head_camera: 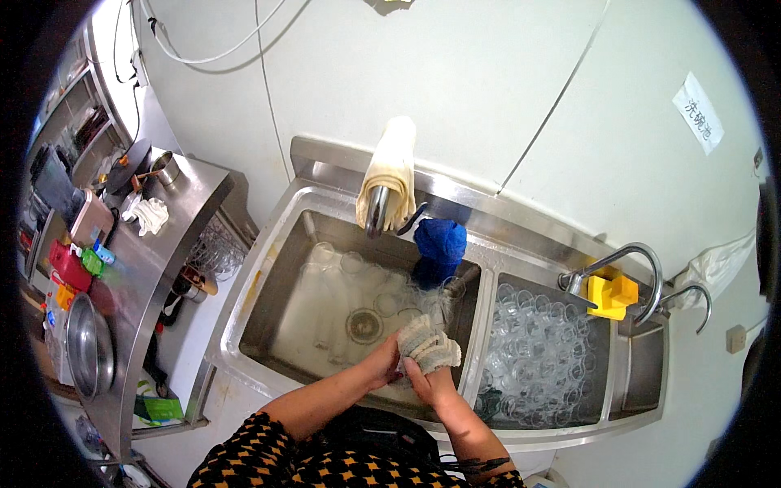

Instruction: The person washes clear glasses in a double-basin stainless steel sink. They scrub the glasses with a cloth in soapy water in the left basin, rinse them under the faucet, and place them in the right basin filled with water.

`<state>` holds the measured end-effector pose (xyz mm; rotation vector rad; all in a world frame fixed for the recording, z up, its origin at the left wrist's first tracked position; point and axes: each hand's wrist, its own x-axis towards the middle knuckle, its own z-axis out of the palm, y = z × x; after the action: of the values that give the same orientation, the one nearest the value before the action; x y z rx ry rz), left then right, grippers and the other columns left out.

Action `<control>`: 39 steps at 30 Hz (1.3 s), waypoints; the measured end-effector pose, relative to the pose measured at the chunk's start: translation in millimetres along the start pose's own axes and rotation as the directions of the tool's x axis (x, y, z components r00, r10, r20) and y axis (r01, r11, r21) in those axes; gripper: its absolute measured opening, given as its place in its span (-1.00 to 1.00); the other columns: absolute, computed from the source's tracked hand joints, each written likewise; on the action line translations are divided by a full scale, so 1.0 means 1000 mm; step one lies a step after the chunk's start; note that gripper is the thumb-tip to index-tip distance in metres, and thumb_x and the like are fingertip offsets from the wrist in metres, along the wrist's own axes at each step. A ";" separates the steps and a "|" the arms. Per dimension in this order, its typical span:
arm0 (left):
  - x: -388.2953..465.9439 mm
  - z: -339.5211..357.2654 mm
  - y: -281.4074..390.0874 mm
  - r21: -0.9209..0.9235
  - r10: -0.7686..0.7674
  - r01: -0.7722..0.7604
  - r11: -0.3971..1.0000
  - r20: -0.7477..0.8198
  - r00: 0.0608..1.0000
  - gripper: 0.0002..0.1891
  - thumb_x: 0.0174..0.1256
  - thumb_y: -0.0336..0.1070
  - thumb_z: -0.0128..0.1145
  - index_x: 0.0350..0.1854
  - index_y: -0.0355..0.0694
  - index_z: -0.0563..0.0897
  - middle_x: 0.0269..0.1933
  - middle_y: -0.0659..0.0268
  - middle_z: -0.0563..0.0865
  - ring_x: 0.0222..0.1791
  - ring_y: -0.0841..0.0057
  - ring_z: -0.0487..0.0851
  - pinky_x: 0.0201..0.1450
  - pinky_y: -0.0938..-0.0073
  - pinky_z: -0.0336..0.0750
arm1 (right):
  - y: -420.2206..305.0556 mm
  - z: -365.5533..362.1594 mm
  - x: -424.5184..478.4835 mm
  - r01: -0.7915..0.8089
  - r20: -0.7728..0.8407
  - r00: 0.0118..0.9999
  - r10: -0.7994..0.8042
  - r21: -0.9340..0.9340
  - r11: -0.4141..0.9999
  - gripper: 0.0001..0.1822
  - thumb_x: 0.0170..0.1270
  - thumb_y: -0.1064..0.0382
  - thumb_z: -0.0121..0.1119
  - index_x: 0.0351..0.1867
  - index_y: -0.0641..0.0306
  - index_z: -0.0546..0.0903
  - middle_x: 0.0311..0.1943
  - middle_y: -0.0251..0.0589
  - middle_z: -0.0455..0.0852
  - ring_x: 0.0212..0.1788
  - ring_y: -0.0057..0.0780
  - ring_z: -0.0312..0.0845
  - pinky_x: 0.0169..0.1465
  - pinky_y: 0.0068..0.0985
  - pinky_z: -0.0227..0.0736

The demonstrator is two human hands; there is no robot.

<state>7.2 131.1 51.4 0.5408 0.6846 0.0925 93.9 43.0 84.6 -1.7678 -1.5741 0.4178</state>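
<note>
Over the right front part of the left steel sink basin (274,305), my two hands meet around a bunched, light grey-beige cloth (427,344). My left hand (385,361) reaches its left side, and my right hand (430,379) grips it from below, thumb on its front. Whether something lies inside the cloth is hidden. Under and beyond my hands, cloudy water covers the basin floor, with several clear glasses (385,304) lying in it around the drain (364,326). A blue cloth (440,241) hangs at the basin's back edge.
A cream towel (390,177) wraps the faucet. The middle basin holds many clear glasses (537,354). Yellow sponges or blocks (612,297) sit by a curved faucet (650,262). To the left, a steel counter (183,210) carries a metal bowl (89,344), a pot (165,168) and bottles.
</note>
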 end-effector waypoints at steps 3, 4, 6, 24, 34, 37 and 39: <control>0.007 -0.013 -0.003 0.035 0.063 -0.064 0.997 0.040 0.997 -0.51 0.23 0.13 -0.26 0.04 -0.13 0.38 -0.10 0.25 0.54 -0.16 0.41 0.50 -0.16 0.41 0.36 | 0.002 0.005 0.001 -0.082 -0.069 0.992 0.103 0.262 0.961 -0.58 0.15 0.13 -0.07 0.02 0.28 0.39 0.03 -0.03 0.40 0.12 -0.07 0.20 0.19 -0.26 -0.01; 0.007 -0.017 -0.002 0.088 0.076 -0.078 0.993 0.030 0.997 -0.51 0.23 0.12 -0.23 0.03 -0.14 0.38 -0.11 0.24 0.54 -0.18 0.42 0.51 -0.20 0.42 0.37 | 0.003 0.008 0.000 -0.119 -0.089 0.983 0.163 0.371 0.921 -0.58 0.17 0.14 -0.07 0.02 0.30 0.39 0.00 -0.05 0.42 0.10 -0.11 0.24 0.17 -0.30 0.04; 0.005 -0.024 -0.001 0.326 0.130 -0.110 0.939 -0.039 0.991 -0.53 0.22 0.11 -0.19 -0.02 -0.16 0.39 -0.19 0.23 0.55 -0.26 0.46 0.51 -0.27 0.45 0.37 | 0.014 0.014 0.000 -0.376 -0.032 0.867 0.497 0.612 0.696 -0.57 0.17 0.15 -0.03 0.02 0.35 0.37 -0.04 -0.10 0.45 0.03 -0.25 0.32 0.11 -0.40 0.14; -0.001 -0.033 0.002 0.109 -0.032 0.044 0.993 -0.114 0.993 -0.51 0.13 0.15 -0.01 -0.12 -0.19 0.37 -0.29 0.26 0.53 -0.27 0.47 0.52 -0.26 0.44 0.44 | 0.023 0.000 -0.001 -0.041 -0.201 0.593 0.779 0.960 0.278 -0.59 0.01 0.44 0.12 -0.04 0.35 0.36 -0.16 -0.23 0.47 -0.18 -0.46 0.40 -0.10 -0.52 0.34; -0.011 -0.011 -0.001 -0.127 0.009 0.002 0.992 0.084 0.996 -0.78 0.20 -0.12 0.01 -0.22 -0.11 0.50 -0.25 0.43 0.61 -0.31 0.60 0.54 -0.49 0.63 0.40 | 0.008 0.009 -0.021 -0.217 -0.364 0.787 0.499 0.594 0.775 -0.47 -0.02 0.34 0.22 0.02 0.36 0.31 -0.07 -0.13 0.43 -0.03 -0.36 0.35 0.04 -0.49 0.24; -0.012 -0.013 0.002 0.079 0.014 -0.016 0.997 0.029 0.999 -0.83 0.20 -0.20 0.01 -0.23 -0.13 0.51 -0.26 0.41 0.60 -0.33 0.62 0.53 -0.50 0.64 0.40 | 0.012 0.001 -0.024 -0.100 -0.267 0.955 0.128 0.118 0.988 -0.48 -0.02 0.29 0.21 0.01 0.33 0.33 -0.12 -0.06 0.47 -0.04 -0.27 0.38 0.02 -0.46 0.26; -0.013 -0.011 0.002 0.310 0.051 -0.051 0.949 0.006 0.999 -0.85 0.20 -0.24 0.01 -0.25 -0.15 0.52 -0.27 0.39 0.60 -0.35 0.63 0.52 -0.49 0.63 0.42 | 0.012 -0.003 -0.019 0.012 -0.177 0.983 -0.041 -0.163 0.987 -0.52 -0.03 0.26 0.19 -0.03 0.33 0.37 -0.17 -0.04 0.50 -0.06 -0.23 0.40 -0.02 -0.46 0.29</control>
<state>-9.7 134.5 52.8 0.8611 0.6915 0.0333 100.8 24.1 74.9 -1.8473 -1.5365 0.1147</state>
